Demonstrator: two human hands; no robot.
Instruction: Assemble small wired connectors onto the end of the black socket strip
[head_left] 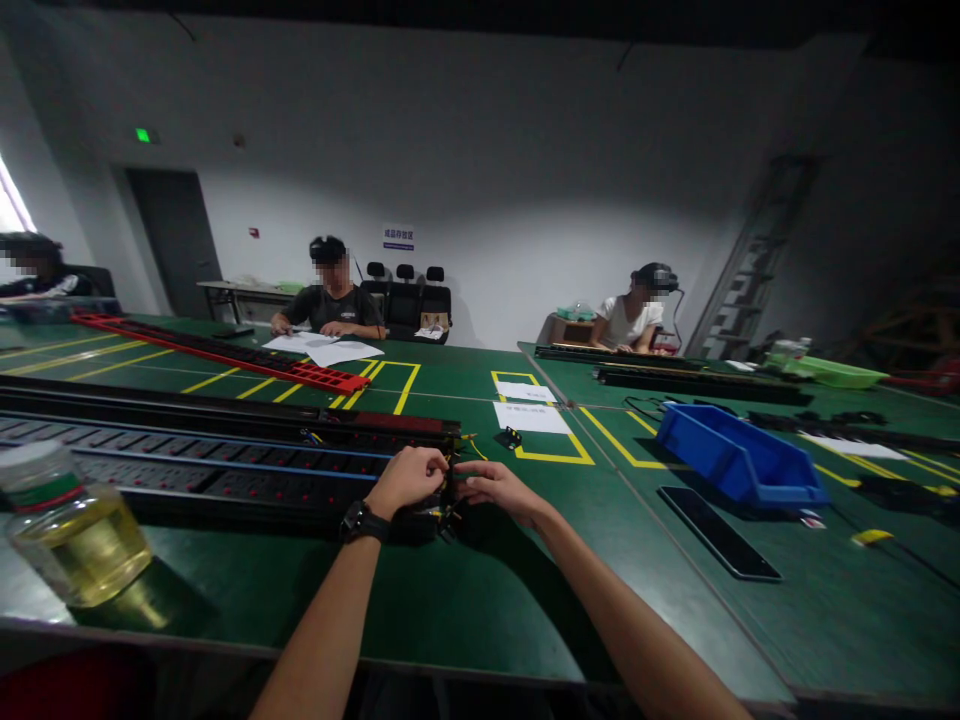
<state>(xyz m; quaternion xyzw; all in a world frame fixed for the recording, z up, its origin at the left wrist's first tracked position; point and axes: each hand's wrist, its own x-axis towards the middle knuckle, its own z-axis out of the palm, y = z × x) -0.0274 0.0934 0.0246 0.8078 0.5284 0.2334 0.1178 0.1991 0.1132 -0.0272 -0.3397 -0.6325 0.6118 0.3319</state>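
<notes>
A long black strip unit with rows of dark blocks and red dots (247, 487) lies across the table, blue lines running along it. My left hand (411, 477), with a black watch (363, 521) on its wrist, rests over the unit's right end, fingers closed in a pinch. Just right of it, my right hand (496, 487) reaches in with thumb and fingers bent towards the same end. Whatever the fingertips hold is small and hidden. Short wires and small parts (448, 520) stick out below the fingers. A thin yellow wire (478, 447) shows behind them.
A bottle of yellow liquid (79, 530) stands at the left front. To the right are a blue bin (739, 455) and a black phone-like slab (718, 532). Paper sheets (531, 417) and a small black part (510, 437) lie ahead. Several people sit across the table.
</notes>
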